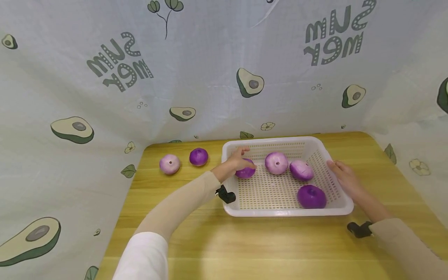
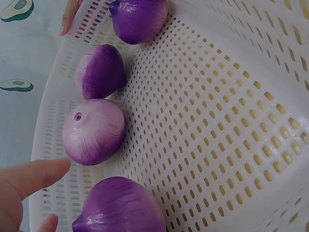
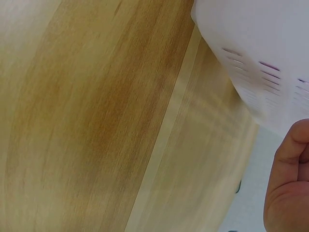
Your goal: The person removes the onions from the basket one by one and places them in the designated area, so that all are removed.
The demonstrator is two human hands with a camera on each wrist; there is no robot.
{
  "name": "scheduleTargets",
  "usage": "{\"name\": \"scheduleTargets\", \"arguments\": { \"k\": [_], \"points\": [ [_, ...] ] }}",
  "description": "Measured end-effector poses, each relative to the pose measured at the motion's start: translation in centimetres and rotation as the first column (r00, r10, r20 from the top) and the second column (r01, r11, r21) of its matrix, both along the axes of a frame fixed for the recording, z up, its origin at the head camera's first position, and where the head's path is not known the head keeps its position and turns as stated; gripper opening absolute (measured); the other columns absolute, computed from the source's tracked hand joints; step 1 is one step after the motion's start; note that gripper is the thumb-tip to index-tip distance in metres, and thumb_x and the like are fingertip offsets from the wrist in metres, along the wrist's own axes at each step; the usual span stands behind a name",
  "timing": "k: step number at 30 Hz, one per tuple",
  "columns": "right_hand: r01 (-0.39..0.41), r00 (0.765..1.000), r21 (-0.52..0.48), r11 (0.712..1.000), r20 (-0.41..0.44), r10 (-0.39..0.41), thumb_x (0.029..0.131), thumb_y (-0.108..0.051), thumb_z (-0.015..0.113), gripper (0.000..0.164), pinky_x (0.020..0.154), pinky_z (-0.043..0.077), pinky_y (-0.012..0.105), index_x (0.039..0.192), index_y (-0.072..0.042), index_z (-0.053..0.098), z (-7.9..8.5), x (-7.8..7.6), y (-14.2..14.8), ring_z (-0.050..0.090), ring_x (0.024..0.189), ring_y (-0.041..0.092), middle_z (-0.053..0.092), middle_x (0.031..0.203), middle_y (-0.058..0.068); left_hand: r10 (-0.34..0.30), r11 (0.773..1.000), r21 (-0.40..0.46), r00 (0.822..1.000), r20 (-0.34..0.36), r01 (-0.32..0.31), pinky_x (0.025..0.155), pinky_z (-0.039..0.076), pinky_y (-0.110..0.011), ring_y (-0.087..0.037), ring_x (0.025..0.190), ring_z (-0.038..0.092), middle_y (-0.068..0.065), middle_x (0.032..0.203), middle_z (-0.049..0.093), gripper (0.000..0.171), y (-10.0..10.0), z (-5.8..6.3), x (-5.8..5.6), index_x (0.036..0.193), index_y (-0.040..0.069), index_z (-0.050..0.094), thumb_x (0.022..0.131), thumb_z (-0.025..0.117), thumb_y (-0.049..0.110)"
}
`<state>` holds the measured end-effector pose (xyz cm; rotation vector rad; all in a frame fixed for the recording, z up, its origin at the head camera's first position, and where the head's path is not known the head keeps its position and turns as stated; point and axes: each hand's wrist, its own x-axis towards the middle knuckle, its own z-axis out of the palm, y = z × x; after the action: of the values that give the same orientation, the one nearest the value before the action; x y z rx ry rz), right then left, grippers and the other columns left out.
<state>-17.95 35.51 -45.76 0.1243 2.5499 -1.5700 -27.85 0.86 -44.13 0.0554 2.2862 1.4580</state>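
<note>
Four purple onions [image 1: 276,163] lie in the basket [image 1: 287,212]; two others [image 1: 198,157] are on the surface [image 1: 196,237], toward nine o'clock. The left hand [image 1: 233,164], spread wide, is over the nine-o'clock onion [image 1: 245,174]. The right hand [image 1: 345,179] touches the three-o'clock rim [image 1: 324,152], probably for steadying; whether gripping, I cannot tell.

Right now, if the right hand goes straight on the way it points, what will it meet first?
Most likely the right side of the white basket: in the head view, the right hand lies at its rim, though exact contact is unclear.
</note>
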Motion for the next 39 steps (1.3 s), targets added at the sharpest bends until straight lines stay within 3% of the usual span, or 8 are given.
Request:
{"name": "scheduleTargets", "arguments": {
  "k": [5, 19, 28, 36, 39],
  "points": [
    [-0.008, 1.0, -0.001, 1.0, 0.009, 0.008, 0.109, -0.045, 0.03, 0.059, 0.065, 0.061, 0.041, 0.13, 0.01, 0.038, 0.0, 0.1, -0.1, 0.071, 0.078, 0.014, 0.063, 0.111, 0.033, 0.0, 1.0, -0.022, 1.0, 0.016, 0.0, 0.107, 0.042, -0.051, -0.035, 0.135, 0.042, -0.016, 0.148, 0.042, 0.073, 0.2, -0.3, -0.1, 0.141, 0.011, 0.051, 0.076, 0.083, -0.003],
    [-0.008, 1.0, -0.002, 1.0, -0.016, 0.008, 0.109, -0.043, 0.031, 0.056, 0.063, 0.061, 0.04, 0.127, 0.01, 0.039, -0.3, -0.2, 0.4, 0.071, 0.076, 0.014, 0.068, 0.103, 0.024, -0.034, 0.991, -0.128, 0.999, 0.027, 0.037, 0.1, 0.048, -0.049, -0.035, 0.131, 0.042, -0.012, 0.143, 0.045, 0.081, 0.6, -0.5, -0.3, 0.134, 0.016, 0.055, 0.065, 0.087, -0.012],
    [-0.006, 1.0, -0.016, 1.0, -0.027, 0.005, 0.109, -0.043, 0.032, 0.059, 0.062, 0.061, 0.04, 0.128, 0.012, 0.039, 0.0, -0.1, 0.2, 0.071, 0.074, 0.015, 0.069, 0.098, 0.019, -0.092, 0.99, -0.107, 0.995, 0.041, 0.096, 0.097, 0.051, -0.046, -0.034, 0.123, 0.052, -0.013, 0.136, 0.053, 0.077, 0.6, -2.0, -1.4, 0.125, 0.011, 0.06, 0.058, 0.088, -0.015],
    [0.008, 0.999, -0.085, 0.996, -0.031, -0.011, 0.109, -0.038, 0.035, 0.047, 0.061, 0.061, 0.04, 0.116, 0.008, 0.043, 0.0, -0.2, 0.3, 0.071, 0.073, 0.014, 0.07, 0.087, -0.01, -0.12, 0.993, -0.01, 0.993, 0.017, 0.12, 0.098, 0.051, -0.046, -0.036, 0.123, 0.054, -0.019, 0.133, 0.056, 0.067, 0.5, -1.2, -0.1, 0.126, 0.0, 0.059, 0.066, 0.084, -0.016],
    [0.009, 1.0, -0.1, 0.995, -0.028, -0.012, 0.109, -0.038, 0.035, 0.044, 0.06, 0.061, 0.039, 0.111, 0.005, 0.044, 0.2, -0.2, 0.2, 0.071, 0.073, 0.014, 0.069, 0.086, -0.013, -0.143, 0.99, -0.002, 0.99, 0.004, 0.143, 0.097, 0.051, -0.046, -0.037, 0.124, 0.053, -0.02, 0.134, 0.055, 0.066, 0.4, -1.1, 0.0, 0.125, -0.002, 0.059, 0.066, 0.083, -0.017]
  ]
}}
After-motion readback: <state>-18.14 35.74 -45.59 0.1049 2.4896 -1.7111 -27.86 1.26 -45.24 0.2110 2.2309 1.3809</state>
